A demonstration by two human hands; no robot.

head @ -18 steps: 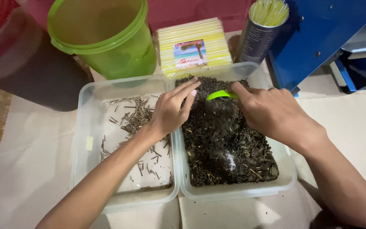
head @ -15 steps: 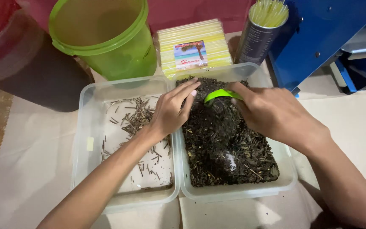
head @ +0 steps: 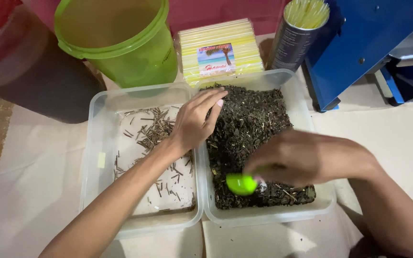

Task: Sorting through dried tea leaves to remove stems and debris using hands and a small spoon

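Sorting step was in hand: the dark loose leaf material (head: 249, 124) filled the right clear tub (head: 307, 114), and picked-out twigs (head: 151, 131) lay scattered in the left clear tub (head: 101, 124), mostly toward its 12 o'clock end. The two tubs sat side by side, walls touching, on the desk (head: 34, 157).

Left hand (head: 194, 122) rested across the shared walls, fingers loosely curled and half open, fingertips touching the leaf pile near its 11 o'clock corner; could not tell if it pinched a twig. Right hand (head: 307, 157) was blurred, closed around a small green scoop (head: 241, 184), whose bowl sat in the leaf material near the tub's 7 o'clock corner.

Judgement: raking and picking, well short of done, since plenty of pale stems showed in the pile. Next move probably called for a light pinch on one stem and a short carry toward 9 o'clock into the left tub without dragging leaf along.

At 12 o'clock stood a green bucket (head: 120, 43), a pack of yellow straws (head: 221, 52) and a tin of straws (head: 297, 38); a blue machine (head: 359, 43) at 2 o'clock.
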